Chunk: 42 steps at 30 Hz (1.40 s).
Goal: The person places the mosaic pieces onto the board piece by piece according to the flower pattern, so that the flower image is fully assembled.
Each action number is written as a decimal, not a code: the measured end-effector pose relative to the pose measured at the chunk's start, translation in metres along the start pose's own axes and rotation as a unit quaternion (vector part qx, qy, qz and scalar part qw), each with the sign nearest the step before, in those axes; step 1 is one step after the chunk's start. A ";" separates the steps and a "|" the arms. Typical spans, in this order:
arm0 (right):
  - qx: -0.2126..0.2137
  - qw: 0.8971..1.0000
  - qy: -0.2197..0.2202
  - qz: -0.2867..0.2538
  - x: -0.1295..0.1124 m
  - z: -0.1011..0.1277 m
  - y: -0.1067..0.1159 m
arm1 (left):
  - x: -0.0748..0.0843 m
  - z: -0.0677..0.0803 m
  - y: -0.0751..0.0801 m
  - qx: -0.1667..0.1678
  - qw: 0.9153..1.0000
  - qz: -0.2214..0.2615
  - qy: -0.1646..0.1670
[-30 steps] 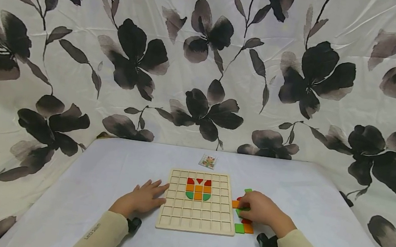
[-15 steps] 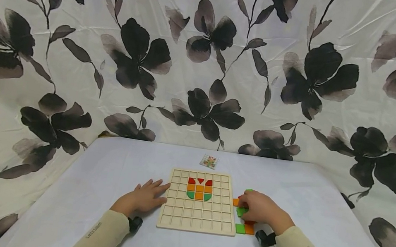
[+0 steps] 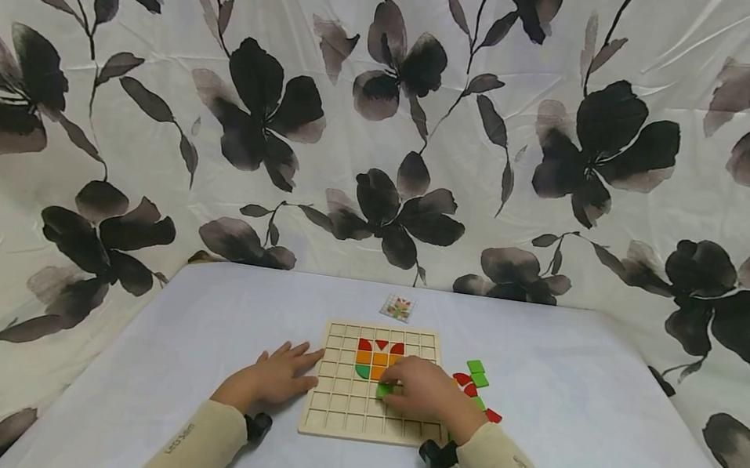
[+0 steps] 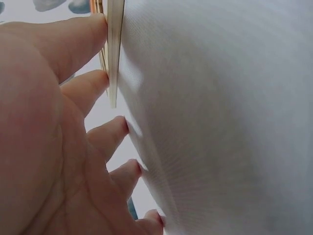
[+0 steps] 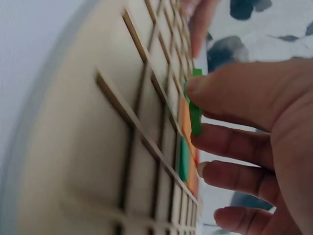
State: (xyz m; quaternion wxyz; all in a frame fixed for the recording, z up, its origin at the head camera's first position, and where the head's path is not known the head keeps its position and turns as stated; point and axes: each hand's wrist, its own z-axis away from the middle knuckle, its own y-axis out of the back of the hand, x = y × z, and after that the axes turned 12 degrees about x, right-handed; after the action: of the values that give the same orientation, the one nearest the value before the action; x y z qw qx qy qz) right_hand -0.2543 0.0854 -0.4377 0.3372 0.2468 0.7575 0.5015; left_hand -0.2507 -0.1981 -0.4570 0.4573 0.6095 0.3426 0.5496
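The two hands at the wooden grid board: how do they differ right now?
The left hand lies flat with straight fingers against the left edge of the wooden grid board; the right hand is over the board, pinching a green square tile. Both wear cream sleeves.
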 end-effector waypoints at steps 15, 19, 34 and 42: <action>0.029 1.000 -0.009 0.008 -0.006 -0.009 -0.020 | -0.001 -0.002 -0.003 0.003 1.000 -0.006 0.009; 0.033 0.999 -0.019 -0.004 -0.006 -0.008 -0.020 | -0.002 -0.002 -0.004 0.002 1.000 -0.010 0.013; 0.040 0.998 -0.045 -0.012 0.006 0.001 -0.014 | 0.000 -0.002 -0.004 -0.002 1.000 -0.005 0.016; 0.040 0.991 -0.130 0.015 0.046 0.016 0.013 | 0.000 -0.004 -0.002 -0.007 1.000 -0.012 0.017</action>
State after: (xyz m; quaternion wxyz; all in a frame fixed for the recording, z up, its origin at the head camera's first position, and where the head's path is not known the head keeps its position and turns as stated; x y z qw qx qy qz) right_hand -0.2717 0.1324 -0.4422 0.4152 0.3351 0.7228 0.4392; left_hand -0.2549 -0.1972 -0.4588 0.4626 0.5927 0.3539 0.5562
